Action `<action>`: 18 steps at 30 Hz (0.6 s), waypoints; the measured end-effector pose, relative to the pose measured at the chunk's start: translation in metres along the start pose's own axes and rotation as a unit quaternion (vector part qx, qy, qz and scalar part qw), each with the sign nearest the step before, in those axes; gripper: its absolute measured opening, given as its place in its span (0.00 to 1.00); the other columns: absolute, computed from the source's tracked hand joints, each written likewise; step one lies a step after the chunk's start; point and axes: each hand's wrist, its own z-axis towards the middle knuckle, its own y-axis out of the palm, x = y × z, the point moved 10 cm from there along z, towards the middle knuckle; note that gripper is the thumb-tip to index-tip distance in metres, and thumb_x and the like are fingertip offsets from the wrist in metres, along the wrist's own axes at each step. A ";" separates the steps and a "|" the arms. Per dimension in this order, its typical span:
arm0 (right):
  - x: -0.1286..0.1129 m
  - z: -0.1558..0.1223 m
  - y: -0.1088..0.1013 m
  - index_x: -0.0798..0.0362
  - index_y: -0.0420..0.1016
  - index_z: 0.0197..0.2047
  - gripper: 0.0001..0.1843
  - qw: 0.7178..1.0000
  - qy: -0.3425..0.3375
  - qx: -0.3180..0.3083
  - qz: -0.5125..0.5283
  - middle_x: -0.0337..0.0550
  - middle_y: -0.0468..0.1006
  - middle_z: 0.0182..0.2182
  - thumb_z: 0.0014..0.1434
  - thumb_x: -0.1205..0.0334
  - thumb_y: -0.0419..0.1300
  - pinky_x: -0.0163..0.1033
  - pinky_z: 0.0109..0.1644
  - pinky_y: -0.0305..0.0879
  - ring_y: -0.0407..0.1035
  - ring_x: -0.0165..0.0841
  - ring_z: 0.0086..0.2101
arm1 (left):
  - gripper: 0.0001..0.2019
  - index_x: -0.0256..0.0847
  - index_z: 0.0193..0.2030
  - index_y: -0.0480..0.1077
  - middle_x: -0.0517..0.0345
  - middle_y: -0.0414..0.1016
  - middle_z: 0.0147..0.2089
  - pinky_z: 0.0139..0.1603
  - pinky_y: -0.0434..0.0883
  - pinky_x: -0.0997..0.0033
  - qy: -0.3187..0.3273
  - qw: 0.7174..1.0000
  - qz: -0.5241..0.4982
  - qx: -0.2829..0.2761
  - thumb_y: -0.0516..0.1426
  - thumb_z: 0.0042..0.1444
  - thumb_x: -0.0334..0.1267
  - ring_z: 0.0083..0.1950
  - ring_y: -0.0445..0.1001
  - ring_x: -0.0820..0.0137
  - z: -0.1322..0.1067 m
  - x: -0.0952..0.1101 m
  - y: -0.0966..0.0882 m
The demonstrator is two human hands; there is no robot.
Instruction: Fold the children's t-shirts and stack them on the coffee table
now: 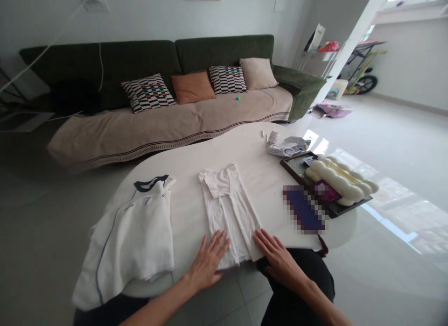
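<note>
A pale pinkish-white garment (231,209), which looks like small trousers or leggings, lies flat on the white table (189,165), its waist end away from me and partly folded over. My left hand (209,259) rests on its lower left edge, fingers spread. On the lower right edge lies my right hand (278,256), its fingers stretched out flat. Neither hand grips the cloth. To the left, a white shirt (143,232) with a dark collar is spread out and hangs over the table's near edge.
On the table's right side stand a dark tray (292,169) with a cream puffy tissue-box cover (339,176), a crumpled plastic bag (289,146) and a blurred blue item (304,209). A green sofa (224,50) with several cushions stands behind.
</note>
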 end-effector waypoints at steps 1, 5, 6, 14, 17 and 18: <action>-0.003 0.004 0.002 0.52 0.43 0.64 0.43 1.000 -0.013 0.012 -0.015 0.45 0.47 0.62 0.45 0.77 0.47 0.52 0.58 0.49 0.38 0.38 0.61 | 0.44 0.48 0.65 0.33 0.50 0.31 0.68 0.61 0.41 0.44 -0.017 1.000 0.015 -0.010 0.56 0.48 0.39 0.67 0.31 0.57 -0.009 -0.002 0.009; -0.008 0.007 0.001 0.51 0.51 0.62 0.38 0.995 -0.038 0.078 -0.047 0.47 0.55 0.60 0.48 0.81 0.42 0.49 0.56 0.53 0.46 0.36 0.60 | 0.44 0.52 0.65 0.32 0.55 0.29 0.68 0.61 0.42 0.45 -0.052 0.998 0.039 -0.012 0.52 0.45 0.25 0.67 0.29 0.60 -0.014 -0.009 0.022; -0.009 0.004 0.000 0.51 0.53 0.62 0.37 0.994 -0.041 0.087 -0.046 0.47 0.57 0.59 0.49 0.81 0.42 0.48 0.56 0.54 0.48 0.36 0.59 | 0.43 0.52 0.65 0.33 0.56 0.29 0.68 0.61 0.42 0.45 -0.056 0.998 0.035 -0.008 0.51 0.45 0.25 0.67 0.29 0.60 -0.014 -0.009 0.022; -0.029 -0.021 -0.035 0.49 0.71 0.47 0.24 0.993 -0.056 0.030 0.102 0.46 0.74 0.45 0.51 0.77 0.47 0.43 0.49 0.60 0.65 0.36 0.46 | 0.35 0.57 0.63 0.46 0.58 0.40 0.67 0.61 0.39 0.42 -0.023 0.994 -0.102 -0.028 0.51 0.49 0.28 0.67 0.38 0.60 -0.048 0.014 0.010; -0.020 -0.013 -0.061 0.50 0.72 0.42 0.18 0.975 -0.009 -0.009 0.223 0.42 0.76 0.35 0.52 0.73 0.47 0.38 0.44 0.62 0.69 0.32 0.37 | 0.27 0.59 0.59 0.55 0.60 0.52 0.64 0.61 0.43 0.44 0.016 0.966 -0.249 -0.066 0.51 0.53 0.32 0.64 0.50 0.60 -0.058 0.021 -0.024; -0.012 -0.004 -0.071 0.51 0.71 0.41 0.16 0.966 0.011 -0.009 0.260 0.41 0.75 0.33 0.53 0.71 0.47 0.36 0.41 0.63 0.69 0.32 0.34 | 0.23 0.58 0.57 0.59 0.60 0.57 0.62 0.61 0.46 0.47 0.027 0.947 -0.313 -0.071 0.50 0.55 0.35 0.62 0.55 0.61 -0.055 0.019 -0.040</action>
